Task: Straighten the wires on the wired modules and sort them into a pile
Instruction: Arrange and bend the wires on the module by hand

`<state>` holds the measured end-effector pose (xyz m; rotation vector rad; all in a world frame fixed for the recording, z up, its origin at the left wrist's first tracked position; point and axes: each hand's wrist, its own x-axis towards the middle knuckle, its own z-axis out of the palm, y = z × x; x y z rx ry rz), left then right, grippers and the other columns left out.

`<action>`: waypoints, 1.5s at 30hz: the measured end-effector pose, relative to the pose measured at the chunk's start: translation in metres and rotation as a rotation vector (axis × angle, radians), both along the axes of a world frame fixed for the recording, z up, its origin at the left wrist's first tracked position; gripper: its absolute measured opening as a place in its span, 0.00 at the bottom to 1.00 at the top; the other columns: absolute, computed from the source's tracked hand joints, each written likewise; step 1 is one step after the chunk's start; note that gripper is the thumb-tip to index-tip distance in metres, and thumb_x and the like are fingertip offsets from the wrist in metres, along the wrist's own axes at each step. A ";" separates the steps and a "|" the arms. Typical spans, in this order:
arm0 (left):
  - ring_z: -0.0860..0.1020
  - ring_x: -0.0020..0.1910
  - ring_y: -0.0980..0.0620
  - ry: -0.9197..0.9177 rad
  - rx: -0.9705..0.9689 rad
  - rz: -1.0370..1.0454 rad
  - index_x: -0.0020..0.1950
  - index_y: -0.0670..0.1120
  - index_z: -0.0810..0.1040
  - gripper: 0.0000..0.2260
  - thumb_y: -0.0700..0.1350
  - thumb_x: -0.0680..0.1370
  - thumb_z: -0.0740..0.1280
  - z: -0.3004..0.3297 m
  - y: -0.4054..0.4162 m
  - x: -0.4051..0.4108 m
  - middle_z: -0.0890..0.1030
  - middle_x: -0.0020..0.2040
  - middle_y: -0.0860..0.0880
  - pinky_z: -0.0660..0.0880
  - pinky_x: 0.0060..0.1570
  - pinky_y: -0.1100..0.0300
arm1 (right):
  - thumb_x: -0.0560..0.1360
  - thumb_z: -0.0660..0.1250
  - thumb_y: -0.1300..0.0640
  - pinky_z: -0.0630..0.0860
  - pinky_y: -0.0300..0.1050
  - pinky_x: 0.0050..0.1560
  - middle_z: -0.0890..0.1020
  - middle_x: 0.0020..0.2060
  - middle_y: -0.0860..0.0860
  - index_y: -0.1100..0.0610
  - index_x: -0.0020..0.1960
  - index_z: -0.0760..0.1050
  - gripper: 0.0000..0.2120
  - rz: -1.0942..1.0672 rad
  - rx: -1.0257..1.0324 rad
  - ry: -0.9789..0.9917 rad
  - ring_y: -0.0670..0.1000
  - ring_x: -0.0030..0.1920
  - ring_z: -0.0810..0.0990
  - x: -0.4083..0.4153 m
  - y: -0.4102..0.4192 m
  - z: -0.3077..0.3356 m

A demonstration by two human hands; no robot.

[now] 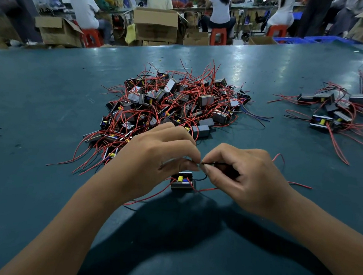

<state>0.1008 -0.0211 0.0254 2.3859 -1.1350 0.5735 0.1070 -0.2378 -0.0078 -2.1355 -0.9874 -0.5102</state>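
Table (50,98) ran off frame on both sides; bare room lower left. Big tangled pile (174,106) sat centre, modules half-buried under red wires. Smaller pile (337,109) upper right, wires cut off by the edge. Left hand (153,157) and right hand (249,174), fingers curled, pinched a black wire (204,163) between them; its ends hidden. Module (181,181) sat just below, part-hidden.

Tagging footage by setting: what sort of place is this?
Probably a factory assembly floor: a pile of wired modules on a green table, cardboard boxes, and workers seated at benches behind.
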 end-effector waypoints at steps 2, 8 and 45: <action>0.77 0.46 0.48 0.017 -0.003 -0.008 0.49 0.43 0.85 0.07 0.46 0.77 0.71 0.001 0.002 0.001 0.81 0.48 0.50 0.75 0.46 0.54 | 0.76 0.69 0.58 0.65 0.27 0.33 0.74 0.29 0.40 0.56 0.46 0.79 0.01 0.008 0.027 0.035 0.42 0.30 0.74 0.000 -0.001 -0.001; 0.76 0.44 0.47 -0.004 -0.006 -0.025 0.47 0.43 0.84 0.09 0.48 0.79 0.70 0.000 0.000 0.000 0.80 0.46 0.49 0.74 0.44 0.54 | 0.76 0.69 0.58 0.66 0.29 0.32 0.76 0.29 0.43 0.56 0.47 0.79 0.02 0.021 0.024 0.041 0.45 0.30 0.74 -0.001 0.000 -0.001; 0.64 0.29 0.51 0.900 -0.749 0.156 0.34 0.50 0.75 0.09 0.44 0.74 0.64 -0.024 -0.036 -0.005 0.69 0.31 0.48 0.60 0.28 0.59 | 0.78 0.65 0.55 0.66 0.36 0.30 0.72 0.29 0.42 0.57 0.44 0.77 0.07 -0.088 0.011 -0.105 0.44 0.29 0.68 0.001 0.004 -0.003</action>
